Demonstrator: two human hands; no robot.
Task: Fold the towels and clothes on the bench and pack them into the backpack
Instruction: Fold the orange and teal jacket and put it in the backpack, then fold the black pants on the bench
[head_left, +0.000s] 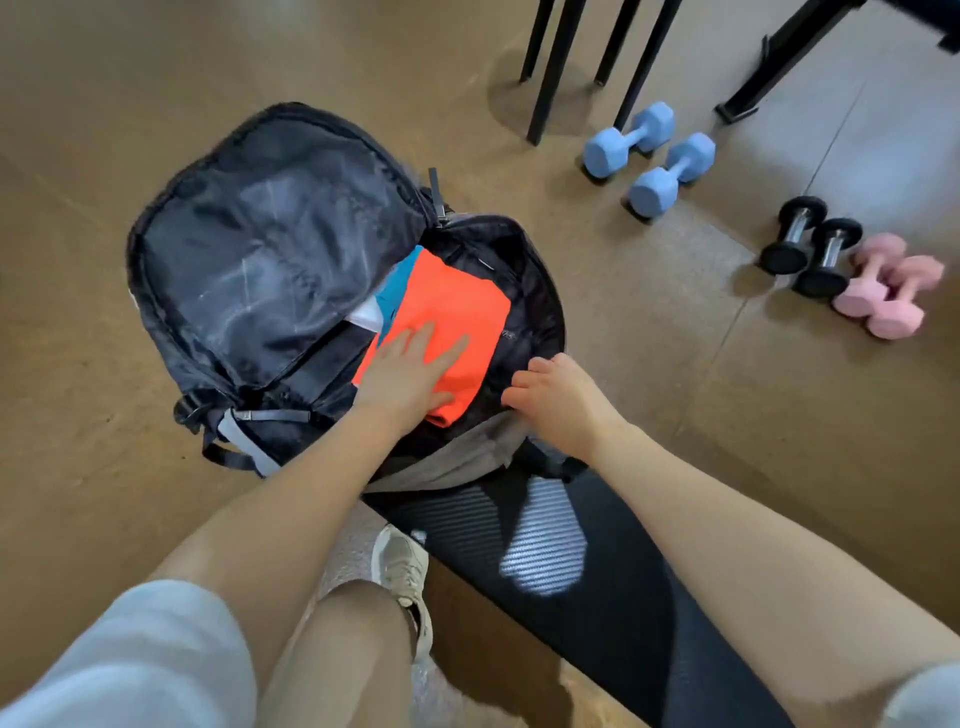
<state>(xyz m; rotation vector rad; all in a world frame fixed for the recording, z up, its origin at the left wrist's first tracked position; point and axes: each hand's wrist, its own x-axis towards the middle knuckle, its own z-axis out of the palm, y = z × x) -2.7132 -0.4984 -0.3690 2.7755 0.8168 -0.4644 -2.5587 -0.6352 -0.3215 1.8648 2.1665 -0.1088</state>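
Head view: looked down at a black backpack unzipped and spread wide on the brown floor, its near end against a black worktop.
Backpack flap: folded back to the left, shiny lining up.
Packed cloth: folded orange cloth lay on top inside the main compartment; a blue piece and a white piece peeked out under its left edge.
Left hand: lay flat on the near end of the orange cloth, fingers straight and spread, gripping nothing.
Right hand: sat at the near right rim of the backpack, fingers curled over the black edge; could not tell how firmly the rim was held.
Grey fabric: part of the backpack's near end, draped onto the worktop between the two forearms.
Dumbbells: blue pair, black pair and pink pair rested on the floor, well apart to the right.
Black furniture legs: stood beyond the blue pair.
Pale shoe: on the floor beside the worktop.
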